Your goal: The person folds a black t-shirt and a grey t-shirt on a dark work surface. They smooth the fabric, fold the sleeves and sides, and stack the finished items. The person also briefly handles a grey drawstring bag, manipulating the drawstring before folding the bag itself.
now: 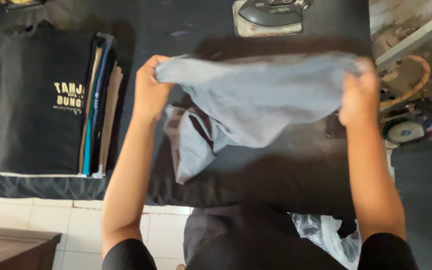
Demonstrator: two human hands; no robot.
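Note:
A grey-blue garment point(256, 102) hangs stretched between my two hands above a black padded ironing surface point(286, 170). My left hand point(149, 87) grips its left corner and my right hand point(358, 95) grips its right corner. The lower part of the cloth droops in folds and touches the black surface near the left.
A clothes iron point(268, 16) rests on its plate at the far edge. A stack of folded shirts point(98, 105) with a black printed one on top lies at the left. White floor tiles point(36, 212), a clear plastic bag point(326, 232) and tools point(408, 127) at the right surround the surface.

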